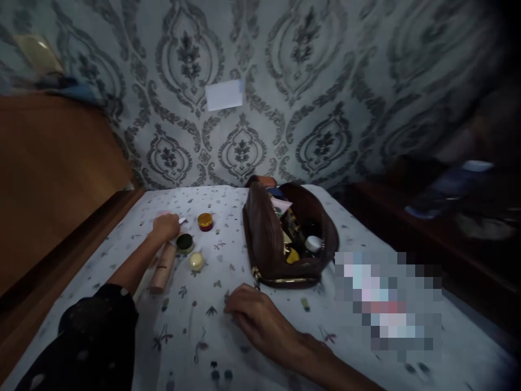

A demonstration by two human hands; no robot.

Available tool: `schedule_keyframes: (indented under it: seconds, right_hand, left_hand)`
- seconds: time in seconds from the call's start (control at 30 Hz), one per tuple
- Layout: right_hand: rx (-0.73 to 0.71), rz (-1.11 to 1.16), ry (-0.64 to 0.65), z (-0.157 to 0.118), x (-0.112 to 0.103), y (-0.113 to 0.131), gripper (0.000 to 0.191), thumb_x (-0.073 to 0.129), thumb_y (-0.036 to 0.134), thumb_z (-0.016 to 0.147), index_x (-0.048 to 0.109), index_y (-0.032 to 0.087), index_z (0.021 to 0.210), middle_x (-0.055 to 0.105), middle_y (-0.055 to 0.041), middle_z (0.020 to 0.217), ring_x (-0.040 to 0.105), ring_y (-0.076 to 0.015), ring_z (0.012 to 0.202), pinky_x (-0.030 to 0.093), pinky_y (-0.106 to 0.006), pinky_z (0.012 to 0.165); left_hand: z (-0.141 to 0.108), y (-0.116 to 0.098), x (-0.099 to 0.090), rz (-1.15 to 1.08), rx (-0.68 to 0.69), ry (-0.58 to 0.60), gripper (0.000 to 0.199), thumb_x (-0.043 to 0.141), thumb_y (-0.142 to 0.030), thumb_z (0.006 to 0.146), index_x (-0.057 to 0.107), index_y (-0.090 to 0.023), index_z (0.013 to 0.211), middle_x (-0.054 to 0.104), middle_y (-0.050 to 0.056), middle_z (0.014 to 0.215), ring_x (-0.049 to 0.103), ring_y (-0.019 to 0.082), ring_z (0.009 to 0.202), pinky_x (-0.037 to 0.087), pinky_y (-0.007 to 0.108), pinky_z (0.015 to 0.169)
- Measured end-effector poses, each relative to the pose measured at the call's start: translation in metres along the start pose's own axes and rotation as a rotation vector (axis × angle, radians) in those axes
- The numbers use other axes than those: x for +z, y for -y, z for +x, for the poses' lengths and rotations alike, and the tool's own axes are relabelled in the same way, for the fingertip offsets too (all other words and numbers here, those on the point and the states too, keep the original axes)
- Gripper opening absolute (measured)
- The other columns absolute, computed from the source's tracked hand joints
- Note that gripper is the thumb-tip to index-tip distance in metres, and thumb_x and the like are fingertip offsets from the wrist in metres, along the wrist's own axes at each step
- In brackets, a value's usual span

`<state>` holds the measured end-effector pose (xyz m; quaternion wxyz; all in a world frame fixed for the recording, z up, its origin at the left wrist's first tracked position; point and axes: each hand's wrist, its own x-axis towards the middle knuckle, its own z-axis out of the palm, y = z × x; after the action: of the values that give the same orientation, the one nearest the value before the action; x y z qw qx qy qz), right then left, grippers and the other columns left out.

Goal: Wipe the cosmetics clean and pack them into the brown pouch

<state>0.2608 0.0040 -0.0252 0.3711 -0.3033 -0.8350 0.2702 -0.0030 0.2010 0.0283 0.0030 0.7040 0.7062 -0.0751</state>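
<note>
Datum: open dark-brown leather bag (264, 239). Present step, as judged: small-item handling, left of bag. Left hand (165, 227): grip closed on small white-ended object (182, 221), beyond pink cylindrical bottle (163, 270). Any lift calls for clearance from the bottle. Right hand (255, 314), nearer than bag: fingers curled; contents indeterminable. Held object mostly hidden; area right of bag pixelated.

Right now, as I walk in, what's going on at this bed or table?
The person's left hand is at a small whitish item, mostly hidden. Nearby are a peach bottle and three round containers. The right hand is loosely curled near an open brown bag holding assorted small things; I can't see anything in that hand.
</note>
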Motion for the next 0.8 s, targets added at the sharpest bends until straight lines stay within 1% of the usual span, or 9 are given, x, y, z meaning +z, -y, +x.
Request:
schedule_keyframes:
  seconds: [0.13,0.23,0.3,0.4,0.47,0.53,0.6,0.67,0.8]
  right_hand:
    - [0.036,0.043,-0.065,-0.005,0.004,0.0,0.028,0.048,0.002,0.08,0.069,0.016,0.094,0.072,-0.0072,0.09,0.065,-0.017,0.091,0.054,-0.031,0.081]
    - [0.165,0.17,-0.129,-0.008,-0.002,0.007,0.023,0.052,0.012,0.084,0.071,0.017,0.096,0.073,-0.0071,0.089,0.067,-0.0175,0.086,0.053,-0.031,0.077]
    - [0.347,0.344,-0.168,-0.009,-0.006,0.012,0.022,0.057,0.025,0.088,0.07,0.018,0.104,0.073,-0.0065,0.09,0.067,-0.0169,0.082,0.052,-0.029,0.072]
    - [0.539,0.72,-0.237,-0.012,-0.008,0.016,0.042,0.065,0.043,0.085,0.06,0.021,0.12,0.068,-0.0044,0.096,0.068,-0.0152,0.08,0.051,-0.027,0.069]
    - [0.556,0.908,-0.287,-0.015,-0.006,0.014,0.051,0.071,0.049,0.079,0.056,0.022,0.119,0.064,-0.0024,0.096,0.066,-0.0139,0.078,0.052,-0.027,0.071]
    - [0.554,0.974,-0.333,-0.02,-0.004,0.011,0.05,0.074,0.051,0.076,0.056,0.022,0.112,0.062,-0.0009,0.093,0.064,-0.013,0.076,0.052,-0.028,0.071]
    - [0.554,0.929,-0.383,-0.024,-0.004,0.007,0.043,0.073,0.05,0.077,0.058,0.021,0.104,0.061,-0.0001,0.089,0.062,-0.013,0.076,0.051,-0.028,0.071]
    - [0.56,0.845,-0.417,-0.026,-0.005,0.004,0.034,0.071,0.047,0.079,0.061,0.02,0.095,0.06,0.0011,0.081,0.059,-0.0131,0.075,0.049,-0.027,0.07]
    - [0.603,0.835,-0.42,-0.025,-0.008,0.003,0.025,0.069,0.042,0.078,0.063,0.019,0.086,0.059,0.0027,0.07,0.057,-0.0124,0.068,0.047,-0.026,0.067]
  left_hand:
    - [-0.009,-0.006,-0.022,0.106,-0.025,-0.05,0.028,0.05,-0.022,0.09,0.069,-0.005,0.102,0.069,0.026,0.109,0.066,0.035,0.104,0.05,0.041,0.081]
    - [-0.04,-0.013,-0.044,0.142,0.004,-0.123,0.038,0.039,-0.031,0.095,0.066,-0.009,0.111,0.07,0.023,0.11,0.066,0.036,0.103,0.049,0.039,0.077]
    - [-0.073,-0.026,-0.05,0.113,0.13,-0.182,0.038,0.04,-0.04,0.095,0.066,-0.018,0.112,0.073,0.015,0.104,0.068,0.032,0.099,0.048,0.034,0.071]
    - [-0.131,-0.056,-0.035,0.06,0.336,-0.181,0.027,0.045,-0.037,0.093,0.067,-0.023,0.101,0.074,0.008,0.088,0.07,0.026,0.076,0.044,0.029,0.061]
    - [-0.162,-0.075,-0.012,0.03,0.532,-0.205,0.018,0.05,-0.029,0.09,0.066,-0.023,0.096,0.073,0.005,0.078,0.07,0.023,0.069,0.043,0.027,0.056]
    - [-0.183,-0.088,0.012,0.047,0.675,-0.281,0.014,0.05,-0.025,0.09,0.063,-0.022,0.093,0.071,0.003,0.075,0.069,0.021,0.063,0.041,0.026,0.05]
    - [-0.191,-0.093,0.026,0.1,0.797,-0.395,0.013,0.049,-0.02,0.091,0.062,-0.022,0.093,0.069,0.002,0.074,0.067,0.019,0.059,0.041,0.025,0.047]
    - [-0.193,-0.095,0.031,0.14,0.88,-0.496,0.014,0.047,-0.019,0.092,0.06,-0.022,0.091,0.068,0.002,0.074,0.066,0.019,0.06,0.044,0.026,0.047]
    - [-0.188,-0.102,0.028,0.089,0.909,-0.666,0.022,0.044,-0.035,0.098,0.06,-0.021,0.102,0.069,0.006,0.084,0.067,0.022,0.075,0.053,0.031,0.063]
